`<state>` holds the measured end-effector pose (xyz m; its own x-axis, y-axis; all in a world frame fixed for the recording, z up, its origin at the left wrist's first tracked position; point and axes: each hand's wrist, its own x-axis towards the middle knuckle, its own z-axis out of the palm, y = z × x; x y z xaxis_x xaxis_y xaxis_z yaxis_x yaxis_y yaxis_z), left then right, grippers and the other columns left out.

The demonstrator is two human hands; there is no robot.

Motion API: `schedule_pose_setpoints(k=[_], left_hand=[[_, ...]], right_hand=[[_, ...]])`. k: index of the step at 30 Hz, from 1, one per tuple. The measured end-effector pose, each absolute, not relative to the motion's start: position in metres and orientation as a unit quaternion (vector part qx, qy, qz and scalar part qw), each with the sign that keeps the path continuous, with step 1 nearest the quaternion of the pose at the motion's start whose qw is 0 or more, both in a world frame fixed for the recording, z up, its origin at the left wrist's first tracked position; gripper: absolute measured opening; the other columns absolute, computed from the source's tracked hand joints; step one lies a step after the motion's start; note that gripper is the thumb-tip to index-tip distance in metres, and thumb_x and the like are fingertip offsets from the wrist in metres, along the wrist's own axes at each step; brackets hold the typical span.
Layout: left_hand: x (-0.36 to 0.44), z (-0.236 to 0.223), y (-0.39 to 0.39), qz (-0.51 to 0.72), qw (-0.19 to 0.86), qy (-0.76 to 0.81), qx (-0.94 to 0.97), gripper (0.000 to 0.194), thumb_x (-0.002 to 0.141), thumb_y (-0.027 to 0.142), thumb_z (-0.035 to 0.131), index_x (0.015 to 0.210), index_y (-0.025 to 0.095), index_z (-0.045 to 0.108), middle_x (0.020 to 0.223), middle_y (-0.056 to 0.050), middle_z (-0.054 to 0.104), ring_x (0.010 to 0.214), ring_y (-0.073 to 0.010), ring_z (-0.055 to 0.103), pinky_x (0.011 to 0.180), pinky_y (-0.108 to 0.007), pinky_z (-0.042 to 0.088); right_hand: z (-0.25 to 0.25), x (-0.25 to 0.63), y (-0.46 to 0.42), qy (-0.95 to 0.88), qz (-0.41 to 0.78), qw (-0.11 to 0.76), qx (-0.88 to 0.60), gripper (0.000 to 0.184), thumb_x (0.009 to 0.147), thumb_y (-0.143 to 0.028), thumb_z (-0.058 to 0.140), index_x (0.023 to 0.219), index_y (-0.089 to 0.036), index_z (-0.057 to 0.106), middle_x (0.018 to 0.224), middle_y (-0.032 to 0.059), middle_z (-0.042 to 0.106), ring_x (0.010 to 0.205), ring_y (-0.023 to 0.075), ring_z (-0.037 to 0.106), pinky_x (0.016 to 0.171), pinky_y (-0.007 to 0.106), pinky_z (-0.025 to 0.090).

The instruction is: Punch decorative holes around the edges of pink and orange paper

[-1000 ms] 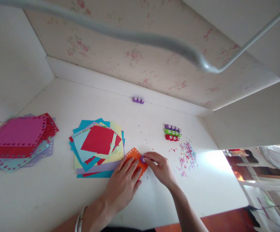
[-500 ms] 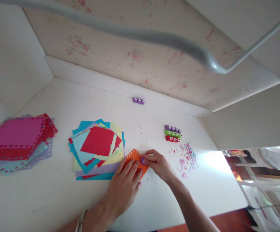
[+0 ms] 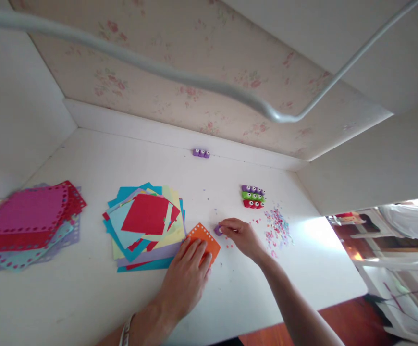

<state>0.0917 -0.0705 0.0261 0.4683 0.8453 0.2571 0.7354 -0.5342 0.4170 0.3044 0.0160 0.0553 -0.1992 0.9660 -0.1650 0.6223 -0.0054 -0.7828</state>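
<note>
"Where's the orange sheet?"

"The orange sheet (image 3: 211, 241) lies on the white counter (image 3: 252, 293), turned cornerwise, its left side by the edge of the loose paper pile (image 3: 147, 214). Small round holes run along its upper edges."

"And the left hand?"

"The left hand (image 3: 190, 268) is laid palm down over it, fingers stretched out and slightly parted. That grip is open — it presses the paper and has hold of nothing."

"The right one?"

"The right hand (image 3: 240, 235) has its grip closed in a pinch on a small purple punch (image 3: 218, 230), thumb and fingers together. The punch is just off the sheet's upper right edge. A few orange dots (image 3: 229, 246) lie below that hand."

"What's around them?"

"Beyond the right hand, a cluster of punches with eyes (image 3: 253, 196) — purple, green and red rows — and next to it a scatter of confetti (image 3: 278, 228). Three more purple punches (image 3: 201, 153) stand at the back, near the wall. Far left, a stack of hole-edged sheets (image 3: 29, 211), pink on top."
</note>
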Motion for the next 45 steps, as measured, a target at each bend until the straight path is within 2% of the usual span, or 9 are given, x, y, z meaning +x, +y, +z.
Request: schedule_pose_setpoints(k=[5, 9, 16, 19, 22, 29, 35, 40, 45], left_hand=[[0.093, 0.026, -0.071, 0.225, 0.107, 0.469, 0.847, 0.026, 0.093, 0.027, 0.055, 0.115, 0.020, 0.065, 0.127, -0.009, 0.063, 0.122, -0.0267, 0.055, 0.113, -0.047, 0.034], [0.093, 0.025, -0.070, 0.237, 0.106, 0.466, 0.846, 0.026, 0.092, 0.029, 0.056, 0.115, 0.021, 0.066, 0.127, -0.009, 0.064, 0.122, -0.0263, 0.055, 0.112, -0.047, 0.036], [0.092, 0.022, -0.067, 0.251, 0.119, 0.463, 0.842, 0.025, 0.090, 0.027, 0.058, 0.112, 0.023, 0.067, 0.124, -0.007, 0.066, 0.118, -0.0258, 0.059, 0.108, -0.047, 0.043], [0.092, 0.023, -0.067, 0.261, 0.129, 0.460, 0.839, 0.023, 0.090, 0.027, 0.058, 0.110, 0.024, 0.068, 0.123, -0.006, 0.067, 0.117, -0.0253, 0.060, 0.107, -0.047, 0.045], [0.092, 0.025, -0.067, 0.269, 0.139, 0.460, 0.835, 0.023, 0.088, 0.025, 0.060, 0.110, 0.024, 0.068, 0.122, -0.005, 0.067, 0.116, -0.0248, 0.060, 0.107, -0.047, 0.045], [0.090, 0.029, -0.064, 0.281, 0.162, 0.457, 0.828, 0.024, 0.086, 0.025, 0.063, 0.110, 0.026, 0.067, 0.120, -0.003, 0.067, 0.114, -0.0240, 0.061, 0.105, -0.047, 0.047], [0.089, 0.028, -0.062, 0.286, 0.161, 0.458, 0.826, 0.024, 0.085, 0.025, 0.065, 0.109, 0.027, 0.067, 0.120, -0.003, 0.068, 0.112, -0.0243, 0.062, 0.103, -0.047, 0.048], [0.091, 0.026, -0.063, 0.295, 0.153, 0.459, 0.824, 0.024, 0.086, 0.024, 0.064, 0.110, 0.026, 0.067, 0.120, -0.003, 0.068, 0.112, -0.0242, 0.062, 0.104, -0.047, 0.048], [0.093, 0.026, -0.064, 0.313, 0.141, 0.454, 0.822, 0.019, 0.091, 0.023, 0.057, 0.107, 0.024, 0.068, 0.119, -0.004, 0.067, 0.113, -0.0224, 0.061, 0.104, -0.043, 0.047]], right_hand=[[0.067, 0.310, 0.020, -0.698, 0.249, 0.219, -0.635, 0.024, 0.091, -0.038, 0.057, 0.094, -0.025, 0.077, 0.096, 0.0059, 0.074, 0.081, 0.0205, 0.069, 0.075, 0.034, 0.054], [0.073, 0.302, 0.019, -0.725, 0.212, 0.204, -0.623, 0.019, 0.088, -0.033, 0.061, 0.090, -0.024, 0.078, 0.089, 0.0056, 0.073, 0.070, 0.0182, 0.067, 0.068, 0.031, 0.053], [0.093, 0.324, 0.047, -0.729, 0.219, 0.188, -0.621, 0.018, 0.086, -0.028, 0.062, 0.085, -0.031, 0.079, 0.092, -0.0016, 0.076, 0.082, 0.0190, 0.071, 0.075, 0.030, 0.054], [0.104, 0.363, 0.083, -0.676, 0.134, 0.179, -0.702, 0.018, 0.085, -0.035, 0.063, 0.091, -0.031, 0.079, 0.098, -0.0030, 0.077, 0.087, 0.0192, 0.071, 0.078, 0.028, 0.053], [0.107, 0.408, 0.124, -0.626, 0.075, 0.171, -0.757, 0.025, 0.085, -0.037, 0.061, 0.098, -0.027, 0.079, 0.096, 0.0020, 0.078, 0.090, 0.0239, 0.071, 0.079, 0.032, 0.052], [0.087, 0.459, 0.174, -0.603, 0.042, 0.106, -0.789, 0.020, 0.079, -0.029, 0.063, 0.089, -0.027, 0.081, 0.092, 0.0017, 0.079, 0.094, 0.0266, 0.071, 0.081, 0.032, 0.051], [0.081, 0.453, 0.177, -0.623, 0.051, 0.079, -0.776, 0.023, 0.079, -0.027, 0.062, 0.093, -0.027, 0.080, 0.091, 0.0008, 0.079, 0.091, 0.0233, 0.072, 0.082, 0.029, 0.053], [0.091, 0.427, 0.182, -0.662, 0.041, 0.097, -0.742, 0.035, 0.086, -0.023, 0.053, 0.114, -0.024, 0.073, 0.111, 0.0042, 0.074, 0.103, 0.0213, 0.068, 0.095, 0.031, 0.049], [0.080, 0.351, 0.200, -0.747, 0.073, 0.100, -0.653, 0.036, 0.091, -0.020, 0.049, 0.121, -0.024, 0.069, 0.123, 0.0045, 0.069, 0.108, 0.0193, 0.066, 0.101, 0.032, 0.046]])
